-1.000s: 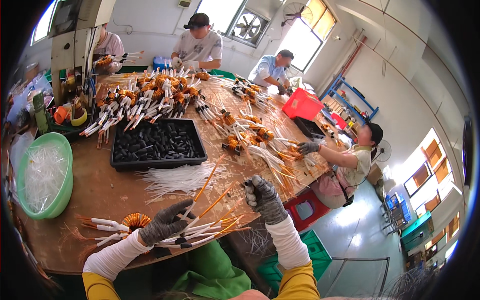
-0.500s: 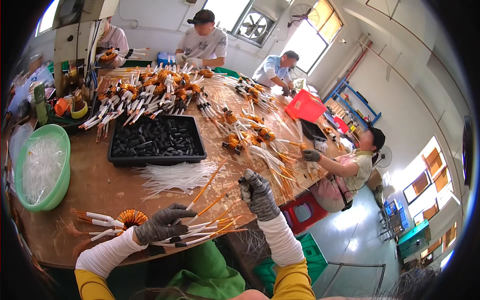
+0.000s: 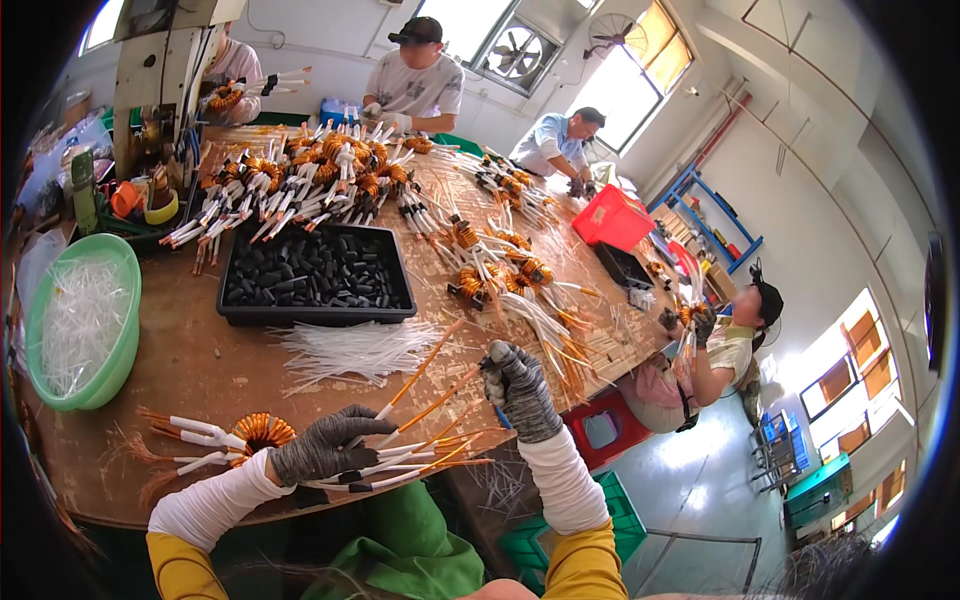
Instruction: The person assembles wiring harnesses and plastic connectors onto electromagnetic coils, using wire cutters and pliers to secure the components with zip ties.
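Left hand (image 3: 322, 448) grips coil (image 3: 264, 430) by leads (image 3: 402, 458), lower left; right hand (image 3: 525, 392), lower centre, fingers curled, can't tell if holding. Worn brown table (image 3: 180, 345), black tray (image 3: 318, 318) left. Shiny floor (image 3: 680, 480), lower right. White wall (image 3: 800, 225), upper right.

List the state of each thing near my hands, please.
Left hand: closed over white leads
Right hand: fingers curled, contents unclear
Orange toroidal coil: lying on the table, leads splayed
Black tray: uncovered, filled with black sleeves
Green basin: uncovered, holding clear strips
White strips: loose, heaped
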`<state>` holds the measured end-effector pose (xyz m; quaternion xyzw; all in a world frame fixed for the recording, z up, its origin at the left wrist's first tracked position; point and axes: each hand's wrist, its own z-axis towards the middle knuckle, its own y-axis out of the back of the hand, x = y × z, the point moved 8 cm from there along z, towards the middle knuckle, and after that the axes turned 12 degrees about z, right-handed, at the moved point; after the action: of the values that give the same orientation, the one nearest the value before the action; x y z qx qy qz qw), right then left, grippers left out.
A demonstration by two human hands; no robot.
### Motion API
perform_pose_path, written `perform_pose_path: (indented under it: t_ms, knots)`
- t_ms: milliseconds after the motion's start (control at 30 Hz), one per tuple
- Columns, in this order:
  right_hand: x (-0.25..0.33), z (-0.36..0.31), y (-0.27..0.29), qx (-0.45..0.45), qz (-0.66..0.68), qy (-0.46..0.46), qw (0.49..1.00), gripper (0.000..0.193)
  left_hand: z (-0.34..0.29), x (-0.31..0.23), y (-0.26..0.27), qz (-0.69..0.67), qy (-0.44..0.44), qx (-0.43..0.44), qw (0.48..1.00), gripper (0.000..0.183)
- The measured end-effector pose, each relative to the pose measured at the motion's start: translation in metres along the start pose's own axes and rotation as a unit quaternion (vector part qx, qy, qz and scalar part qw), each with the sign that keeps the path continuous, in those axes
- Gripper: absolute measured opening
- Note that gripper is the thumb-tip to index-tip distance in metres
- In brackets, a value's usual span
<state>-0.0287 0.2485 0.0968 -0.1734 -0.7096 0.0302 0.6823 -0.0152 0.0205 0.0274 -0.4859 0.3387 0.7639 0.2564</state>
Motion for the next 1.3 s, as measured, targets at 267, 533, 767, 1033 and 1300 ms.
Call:
perform_pose_path:
  t_ms: [267, 533, 767, 1033, 1300]
  knots:
    - [0.006, -0.002, -0.007, 0.015, -0.036, 0.009, 0.999, 0.032, -0.001, 0.000, 0.001, -0.015, 0.008, 0.000, 1.000, 0.042]
    - [0.014, -0.005, -0.014, 0.048, -0.097, 0.014, 0.994, 0.029, 0.001, -0.003, 0.001, -0.019, -0.011, -0.003, 1.000, 0.042]
    - [0.017, -0.005, -0.018, 0.096, -0.145, -0.013, 0.985, 0.025, 0.001, -0.004, 0.003, 0.003, -0.029, -0.009, 1.000, 0.040]
    - [0.027, -0.006, -0.024, 0.127, -0.207, 0.024, 0.970, 0.025, -0.001, -0.006, 0.002, -0.055, -0.006, 0.011, 0.998, 0.038]
    - [0.022, -0.008, -0.022, 0.136, -0.212, -0.022, 0.968, 0.028, -0.003, -0.001, -0.001, -0.097, 0.054, 0.031, 0.993, 0.040]
